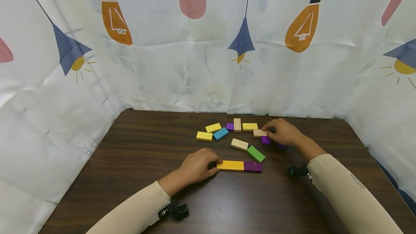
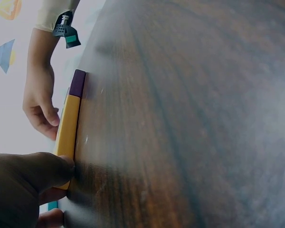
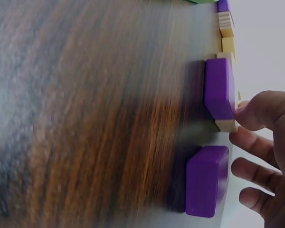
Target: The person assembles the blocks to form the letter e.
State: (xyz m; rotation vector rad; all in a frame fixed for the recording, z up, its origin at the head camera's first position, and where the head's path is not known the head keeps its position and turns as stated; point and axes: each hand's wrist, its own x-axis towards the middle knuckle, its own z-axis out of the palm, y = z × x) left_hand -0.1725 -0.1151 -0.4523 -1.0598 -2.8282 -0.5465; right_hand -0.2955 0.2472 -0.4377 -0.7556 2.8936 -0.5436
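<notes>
My left hand pinches the left end of a yellow block, its thumb lying along the near face in the left wrist view. A dark purple block continues the line, end to end with the yellow one. Farther back, my right hand grips the right end of a plain wooden block between thumb and fingers. Just in front of that block is a purple block. Another purple block lies under the right hand, mostly covered in the head view.
Between the hands lie a wooden block and a green block. Behind are yellow blocks, a blue block, a small purple block and a striped wooden block. A printed curtain borders the brown table.
</notes>
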